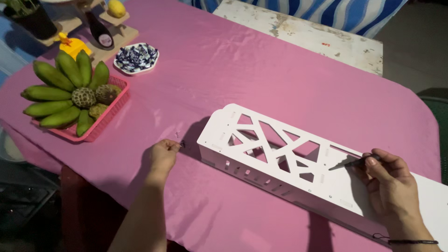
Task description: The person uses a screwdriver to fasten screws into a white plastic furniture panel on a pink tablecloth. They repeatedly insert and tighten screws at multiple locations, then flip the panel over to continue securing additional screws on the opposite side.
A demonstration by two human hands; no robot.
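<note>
While the right hand (389, 186) grips a dark screwdriver (351, 163) — fingers closed round it, tip on the white cut-out panel (280, 163) just ahead — the left hand (162, 154) pinches small screws (181, 143) off the pink bench (261, 70). Best approach, prob.: keep the tip upright w/ the hole — steady pressure.

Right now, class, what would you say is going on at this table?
A person works at a table under a pink cloth. The right hand holds a thin dark tool, its tip on the top of a long white cut-out panel piece. The left hand pinches at something small and dark on the cloth beside the panel's end; what it is cannot be told. A pink basket of green bananas and a dish of wrapped sweets sit off to the side.
</note>
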